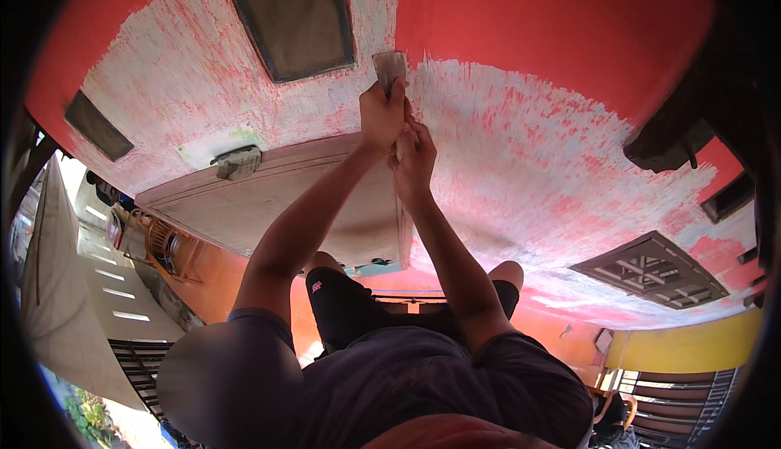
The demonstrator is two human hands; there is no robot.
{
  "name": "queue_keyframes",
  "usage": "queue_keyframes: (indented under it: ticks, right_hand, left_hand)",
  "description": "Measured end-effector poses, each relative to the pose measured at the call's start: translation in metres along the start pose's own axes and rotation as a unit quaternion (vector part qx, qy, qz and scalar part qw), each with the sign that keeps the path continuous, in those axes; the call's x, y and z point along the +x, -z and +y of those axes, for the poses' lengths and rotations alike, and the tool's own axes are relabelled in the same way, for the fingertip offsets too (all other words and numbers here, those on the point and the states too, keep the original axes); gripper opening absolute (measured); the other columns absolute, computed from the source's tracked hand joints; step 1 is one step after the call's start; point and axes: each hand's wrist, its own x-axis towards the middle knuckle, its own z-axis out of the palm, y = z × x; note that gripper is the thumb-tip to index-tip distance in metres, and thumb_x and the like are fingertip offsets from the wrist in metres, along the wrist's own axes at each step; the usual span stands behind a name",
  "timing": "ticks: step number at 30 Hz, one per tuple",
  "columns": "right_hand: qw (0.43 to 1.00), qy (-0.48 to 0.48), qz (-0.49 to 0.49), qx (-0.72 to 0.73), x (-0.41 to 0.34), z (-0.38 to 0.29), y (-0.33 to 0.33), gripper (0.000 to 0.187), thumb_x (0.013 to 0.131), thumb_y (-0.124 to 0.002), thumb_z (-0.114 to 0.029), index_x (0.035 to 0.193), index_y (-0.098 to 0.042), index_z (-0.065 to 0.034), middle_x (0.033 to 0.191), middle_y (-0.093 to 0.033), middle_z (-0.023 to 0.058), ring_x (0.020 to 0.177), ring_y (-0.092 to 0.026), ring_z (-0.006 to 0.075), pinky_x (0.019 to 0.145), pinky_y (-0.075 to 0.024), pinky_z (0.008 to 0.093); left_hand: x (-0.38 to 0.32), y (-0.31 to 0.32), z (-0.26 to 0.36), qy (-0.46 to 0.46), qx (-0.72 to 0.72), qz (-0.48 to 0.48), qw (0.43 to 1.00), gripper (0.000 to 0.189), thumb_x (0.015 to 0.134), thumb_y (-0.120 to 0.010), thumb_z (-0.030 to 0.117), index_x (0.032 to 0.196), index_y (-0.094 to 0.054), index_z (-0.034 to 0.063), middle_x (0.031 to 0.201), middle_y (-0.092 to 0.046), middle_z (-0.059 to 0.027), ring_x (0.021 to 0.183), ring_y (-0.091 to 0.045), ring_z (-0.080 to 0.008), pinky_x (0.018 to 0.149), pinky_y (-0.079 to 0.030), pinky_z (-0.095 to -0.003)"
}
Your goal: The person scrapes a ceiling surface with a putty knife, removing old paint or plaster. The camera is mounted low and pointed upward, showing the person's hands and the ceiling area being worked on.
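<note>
Both my hands are raised to the wall, gripping one scraper with a broad flat blade (pixel 389 66). My left hand (pixel 382 114) holds it close to the blade, with the thumb lying along it. Lower down, my right hand (pixel 415 159) closes around the handle, most of which the fingers hide. The blade's edge is at the painted wall, beside a vertical line where bright red paint (pixel 518 16) meets a scraped strip. Around my hands, the scraped wall surface (pixel 488 125) is patchy white and pink, with ragged red borders.
A dark framed panel (pixel 290 19) is set in the wall left of the blade. Below is a brown wooden frame (pixel 323 151), with a greyish block (pixel 240 163) at its top edge. A dark beam (pixel 665 144) juts in at right, above a latticed vent (pixel 656 271). A wooden chair (pixel 174 247) stands lower left.
</note>
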Motion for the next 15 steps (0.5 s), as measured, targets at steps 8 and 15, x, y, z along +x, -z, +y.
queue_keyframes:
  ticks: [8,15]
  right_hand:
    - [0.999,0.011,-0.033,0.042,0.006,-0.024,0.001,0.029,0.106,-0.056,-0.026,0.128,-0.059,-0.0069,0.082,-0.059,-0.0007,0.063,-0.05,0.004,0.046,-0.0351,0.0208]
    - [0.993,-0.003,-0.079,0.087,0.014,-0.051,-0.011,0.025,0.104,-0.059,-0.027,0.123,-0.061,-0.0101,0.08,-0.057,0.0,0.062,-0.05,0.0047,0.044,-0.0336,0.0213]
  left_hand:
    - [0.005,-0.009,0.019,0.035,0.0,0.017,0.999,0.036,0.1,-0.056,0.023,0.075,-0.063,-0.0008,0.058,-0.063,-0.0076,0.05,-0.061,-0.0146,0.046,-0.046,-0.032]
    - [0.023,-0.008,0.043,-0.045,0.009,0.013,0.999,0.036,0.1,-0.055,0.018,0.071,-0.06,-0.0023,0.055,-0.062,-0.0099,0.048,-0.062,-0.0162,0.045,-0.048,-0.0332]
